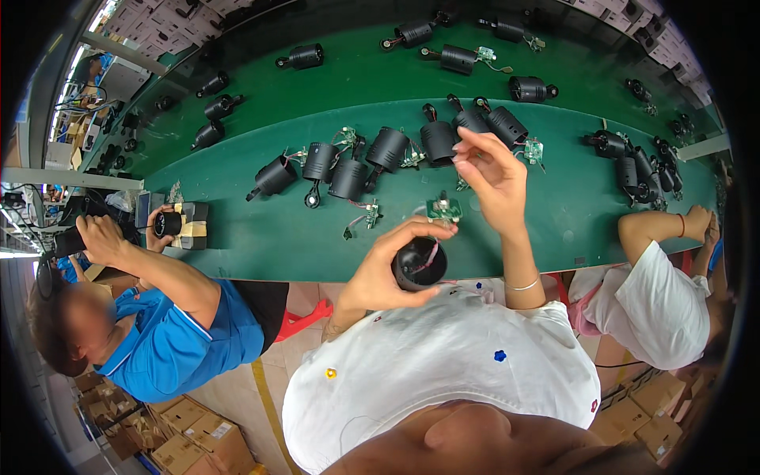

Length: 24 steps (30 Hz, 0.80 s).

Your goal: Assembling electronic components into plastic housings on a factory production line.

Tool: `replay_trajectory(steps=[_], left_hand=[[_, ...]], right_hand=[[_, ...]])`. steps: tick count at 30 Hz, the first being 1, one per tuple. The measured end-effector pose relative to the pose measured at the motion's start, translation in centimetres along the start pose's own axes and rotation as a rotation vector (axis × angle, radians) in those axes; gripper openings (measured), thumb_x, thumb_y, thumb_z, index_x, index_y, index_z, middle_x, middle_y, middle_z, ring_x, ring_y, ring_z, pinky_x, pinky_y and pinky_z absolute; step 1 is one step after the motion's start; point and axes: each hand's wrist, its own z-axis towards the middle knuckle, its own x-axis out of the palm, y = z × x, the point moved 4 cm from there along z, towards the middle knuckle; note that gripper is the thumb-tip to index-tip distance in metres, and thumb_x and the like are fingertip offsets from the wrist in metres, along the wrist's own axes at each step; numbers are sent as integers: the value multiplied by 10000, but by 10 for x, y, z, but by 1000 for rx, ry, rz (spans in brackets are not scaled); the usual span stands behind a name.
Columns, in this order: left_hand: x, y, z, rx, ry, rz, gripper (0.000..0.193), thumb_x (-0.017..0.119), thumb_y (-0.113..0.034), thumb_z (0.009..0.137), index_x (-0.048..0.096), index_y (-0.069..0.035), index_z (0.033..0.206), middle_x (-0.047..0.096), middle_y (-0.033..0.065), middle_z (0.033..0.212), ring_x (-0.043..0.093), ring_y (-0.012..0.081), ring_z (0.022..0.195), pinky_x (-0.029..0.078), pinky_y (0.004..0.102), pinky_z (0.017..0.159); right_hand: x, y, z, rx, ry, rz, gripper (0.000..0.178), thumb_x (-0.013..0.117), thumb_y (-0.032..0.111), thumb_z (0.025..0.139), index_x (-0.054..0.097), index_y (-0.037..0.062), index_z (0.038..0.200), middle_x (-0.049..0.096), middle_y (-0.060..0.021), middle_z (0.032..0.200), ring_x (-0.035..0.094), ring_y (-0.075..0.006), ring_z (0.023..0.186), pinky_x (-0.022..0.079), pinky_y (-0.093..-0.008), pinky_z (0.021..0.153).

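My left hand (378,269) is wrapped round a black cylindrical housing (420,273), its hollow mouth facing up. Thin reddish wires run out of that mouth toward a small green circuit board (444,208), just beyond my left fingertips. My right hand (495,178) is raised over the bench, fingers bent and a gap between thumb and forefinger; I see nothing in it. Just beyond its fingertips stands another black housing (438,141).
Several black housings with wired boards, such as this one (320,161), lie across the green bench (293,237). More lie along the far green strip (356,70). A co-worker in blue (182,340) handles black parts at left; another in white (653,309) sits at right.
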Motion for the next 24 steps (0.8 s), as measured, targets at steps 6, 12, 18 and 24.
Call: replay_trajectory(steps=[6,12,18,24], left_hand=[[-5,-1,1,28,-80,473,608,761,-59,565,594,-36,1149,613,119,1179,620,218,943,493,285,795],[-7,0,2,28,17,654,616,806,-71,543,572,-3,1109,626,138,1122,622,253,911,507,335,801],[-10,18,0,3,-307,326,637,843,-77,522,539,-9,1078,623,117,1088,608,238,904,488,333,822],[-21,44,3,-99,-295,275,700,867,-102,511,495,-15,1097,608,108,1053,589,217,892,462,312,847]], right_hand=[[-1,-12,-5,170,155,94,158,737,-54,706,746,36,836,613,-58,892,551,-135,748,459,-235,686],[-6,-12,-4,162,301,-113,170,760,-57,684,743,20,835,615,-50,850,559,-137,745,463,-230,683],[-7,-5,-7,195,117,8,188,767,-76,661,741,13,825,631,-59,843,554,-137,738,460,-240,695],[-2,3,-11,65,90,130,213,769,-90,620,740,14,805,678,-70,818,549,-143,741,453,-245,692]])
